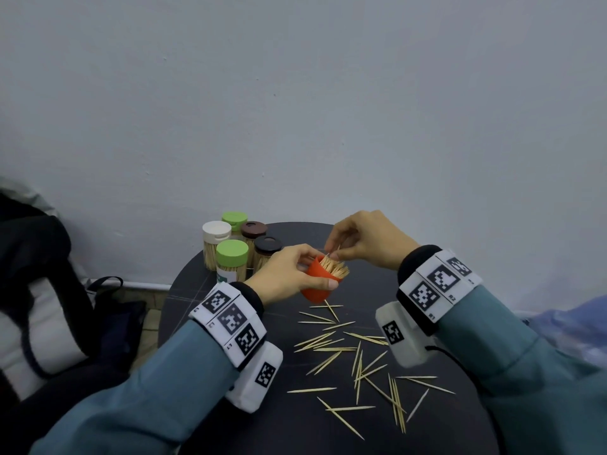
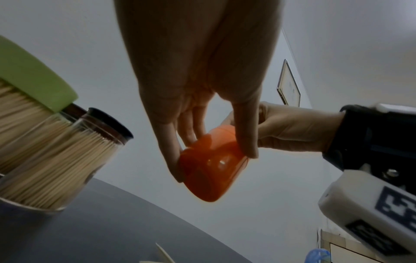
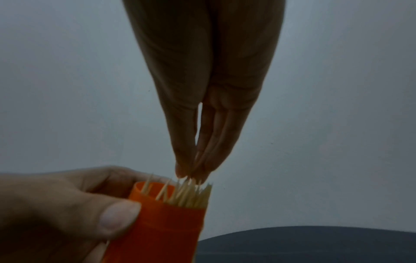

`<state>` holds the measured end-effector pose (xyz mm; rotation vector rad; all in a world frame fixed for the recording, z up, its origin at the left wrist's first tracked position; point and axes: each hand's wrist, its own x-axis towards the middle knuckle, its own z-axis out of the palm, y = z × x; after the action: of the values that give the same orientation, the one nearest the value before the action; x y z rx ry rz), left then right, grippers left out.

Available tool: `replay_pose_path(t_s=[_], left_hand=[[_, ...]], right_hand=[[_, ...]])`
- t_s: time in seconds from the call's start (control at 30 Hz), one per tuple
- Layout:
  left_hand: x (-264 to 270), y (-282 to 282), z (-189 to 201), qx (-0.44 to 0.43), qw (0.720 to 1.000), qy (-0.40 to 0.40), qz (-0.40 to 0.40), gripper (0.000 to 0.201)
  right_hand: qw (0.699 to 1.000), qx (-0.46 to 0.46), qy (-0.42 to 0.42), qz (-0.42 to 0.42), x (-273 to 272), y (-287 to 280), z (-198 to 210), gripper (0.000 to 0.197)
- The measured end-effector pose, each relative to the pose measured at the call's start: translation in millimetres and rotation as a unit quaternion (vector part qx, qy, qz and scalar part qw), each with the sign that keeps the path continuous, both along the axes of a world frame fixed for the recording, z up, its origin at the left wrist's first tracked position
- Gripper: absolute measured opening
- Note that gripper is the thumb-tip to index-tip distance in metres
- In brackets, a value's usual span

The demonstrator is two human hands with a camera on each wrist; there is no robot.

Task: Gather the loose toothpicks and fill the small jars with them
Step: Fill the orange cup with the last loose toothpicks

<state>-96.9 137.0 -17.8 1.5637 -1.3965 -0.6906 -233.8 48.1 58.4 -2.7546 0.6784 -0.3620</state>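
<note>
My left hand (image 1: 295, 277) grips a small orange jar (image 1: 317, 284) above the dark round table (image 1: 203, 323), tilted to the right, with thumb and fingers round its wall. The jar (image 3: 162, 222) is nearly full of toothpicks (image 3: 191, 194) that stick out of its mouth. My right hand (image 1: 338, 252) hovers at the mouth and pinches a few toothpicks (image 3: 194, 160) between thumb and fingertips, their ends among those in the jar. Several loose toothpicks (image 1: 358, 359) lie scattered on the table in front of me. From below, the jar's base (image 2: 209, 178) shows between my left fingers (image 2: 171, 160).
Several filled toothpick jars with green (image 1: 232, 252), white (image 1: 216, 230) and brown lids (image 1: 267, 246) stand at the table's back left, next to my left hand. A dark bag (image 1: 36, 290) lies to the left off the table. A grey wall rises behind.
</note>
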Motion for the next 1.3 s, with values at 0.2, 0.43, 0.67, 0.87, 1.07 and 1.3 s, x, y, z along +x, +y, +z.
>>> replay_pose_path(t_s=[0.2,0.43,0.67,0.87,1.07,1.3], left_hand=[[5.8,3.4,3.9,0.000,1.000,0.012,0.010,0.053],[15.8,10.6,6.3,-0.005,0.999,0.026,0.036,0.051],[20.9,17.3,8.0,-0.010,0.999,0.031,0.037,0.052],[20.1,18.6,10.0,-0.018,0.999,0.013,0.037,0.052],[18.9,18.6,9.6,-0.004,0.999,0.006,0.036,0.055],[15.6,18.7,8.8,0.002,0.999,-0.008,0.041,0.054]], right_hand=[[0.990,-0.009,-0.133,-0.052,-6.0,-3.0,-10.1,0.012],[0.979,0.028,0.137,-0.147,2.5,-27.5,-45.8,0.038],[0.923,-0.029,0.377,-0.077,23.2,-2.4,-70.4,0.042],[0.941,-0.025,0.338,-0.015,20.5,17.9,-73.9,0.048],[0.928,0.037,0.371,0.021,3.1,29.1,-71.5,0.077],[0.944,-0.024,0.327,0.028,6.7,34.7,-76.7,0.050]])
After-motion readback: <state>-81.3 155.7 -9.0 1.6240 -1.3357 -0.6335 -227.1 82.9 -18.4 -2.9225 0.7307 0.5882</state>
